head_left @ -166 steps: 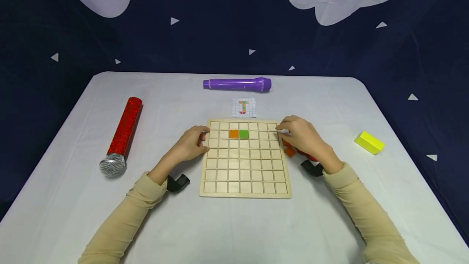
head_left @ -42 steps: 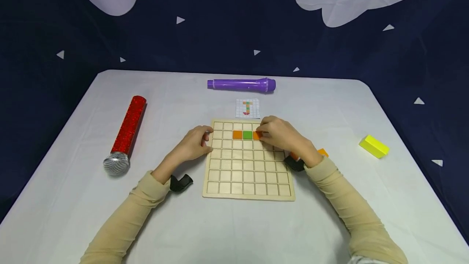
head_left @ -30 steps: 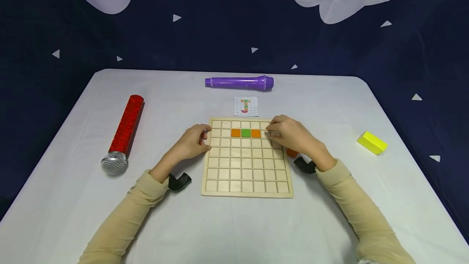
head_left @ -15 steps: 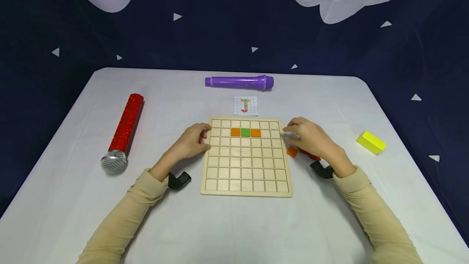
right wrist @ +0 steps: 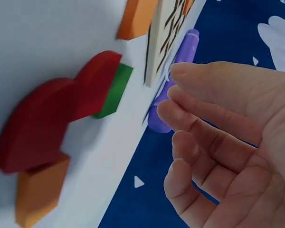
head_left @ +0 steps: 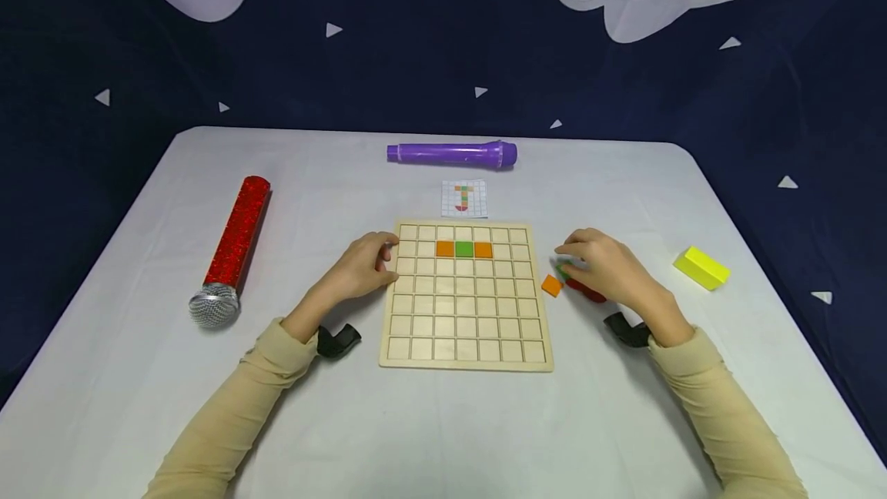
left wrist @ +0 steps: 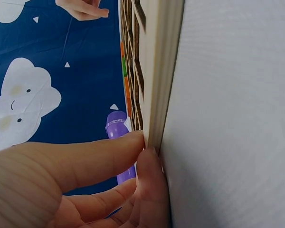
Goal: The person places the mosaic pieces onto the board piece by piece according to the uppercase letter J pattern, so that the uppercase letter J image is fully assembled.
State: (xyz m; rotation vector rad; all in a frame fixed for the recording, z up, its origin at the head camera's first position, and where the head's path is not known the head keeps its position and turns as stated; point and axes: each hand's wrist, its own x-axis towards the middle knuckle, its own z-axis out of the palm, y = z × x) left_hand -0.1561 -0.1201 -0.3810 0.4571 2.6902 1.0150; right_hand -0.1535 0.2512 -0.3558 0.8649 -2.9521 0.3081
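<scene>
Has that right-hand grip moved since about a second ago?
Yes, rightward in the head view: against the wooden grid board, the right-hand grip went from over the board's right-hand squares to past its right edge.

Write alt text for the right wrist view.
Right hand, empty, fingers bent, hovers near two red rounded tiles, one part-hidden green tile and two orange square tiles on a white table; beyond are a wooden grid board and a purple microphone.

Multicoloured letter J (head_left: 464, 195), on small white gridded card (head_left: 478, 208)

Left fingers (left wrist: 99, 159) pinch — right fingers (right wrist: 216, 141) hang loosely curled
</scene>
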